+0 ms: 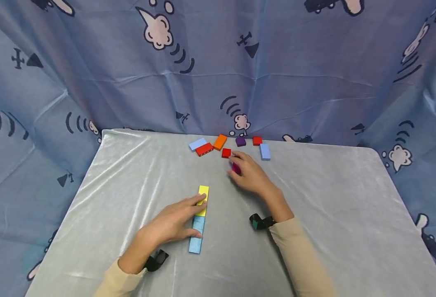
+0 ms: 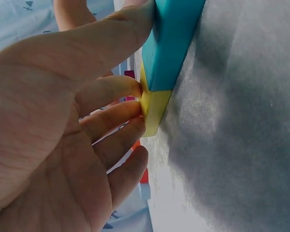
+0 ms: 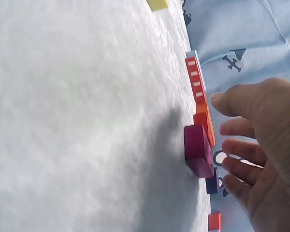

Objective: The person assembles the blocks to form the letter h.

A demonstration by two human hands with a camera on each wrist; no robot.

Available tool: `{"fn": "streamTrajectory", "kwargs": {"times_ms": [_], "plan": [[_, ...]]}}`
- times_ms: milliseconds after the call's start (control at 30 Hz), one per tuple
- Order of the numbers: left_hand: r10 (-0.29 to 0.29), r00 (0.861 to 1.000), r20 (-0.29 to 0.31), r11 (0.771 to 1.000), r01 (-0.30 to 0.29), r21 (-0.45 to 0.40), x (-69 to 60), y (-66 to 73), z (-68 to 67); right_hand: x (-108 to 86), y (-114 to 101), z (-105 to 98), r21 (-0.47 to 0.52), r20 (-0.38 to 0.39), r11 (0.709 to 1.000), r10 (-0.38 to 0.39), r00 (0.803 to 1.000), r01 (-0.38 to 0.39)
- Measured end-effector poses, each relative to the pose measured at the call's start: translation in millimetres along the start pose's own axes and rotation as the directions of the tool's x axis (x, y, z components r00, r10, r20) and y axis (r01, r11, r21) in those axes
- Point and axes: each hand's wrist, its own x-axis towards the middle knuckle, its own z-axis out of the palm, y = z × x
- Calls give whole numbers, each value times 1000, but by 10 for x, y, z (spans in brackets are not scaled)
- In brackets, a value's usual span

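A yellow block (image 1: 203, 190) and a light blue block (image 1: 195, 246) lie end to end in a straight row on the cloth. My left hand (image 1: 171, 220) rests on this row, its thumb on the blue part and its fingertips on the yellow part. In the left wrist view, the fingers lean lightly against the yellow block (image 2: 157, 108) without curling round it. Over a magenta block (image 1: 236, 168) hovers my right hand (image 1: 253, 175), fingers and thumb spread. The right wrist view shows a gap between those fingers and the magenta block (image 3: 197, 147).
Along the back edge lie a light blue block (image 1: 197, 144), a red block with white marks (image 1: 204, 149), an orange block (image 1: 220, 142), a purple block (image 1: 241, 141), two small red blocks (image 1: 226, 153) and another light blue block (image 1: 265, 152). A patterned blue curtain (image 1: 210, 53) hangs behind.
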Motion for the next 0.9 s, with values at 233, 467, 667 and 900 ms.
{"fn": "streamTrajectory", "kwargs": {"times_ms": [233,467,667,900], "plan": [[-13,1000,9,1000,13,-22,-23,-6,-7,18,113,-11,-51,75,998,41,996,-37],[-9,1000,2,999,9,-44,-20,-16,-7,4,107,-58,-72,96,996,66,993,-59],[-1,1000,8,999,1,-33,-9,-14,-9,-13,80,-59,-111,58,992,72,996,-65],[3,1000,6,1000,-3,-22,1,-3,-21,-16,25,-14,-99,-22,995,21,1000,-23]]}}
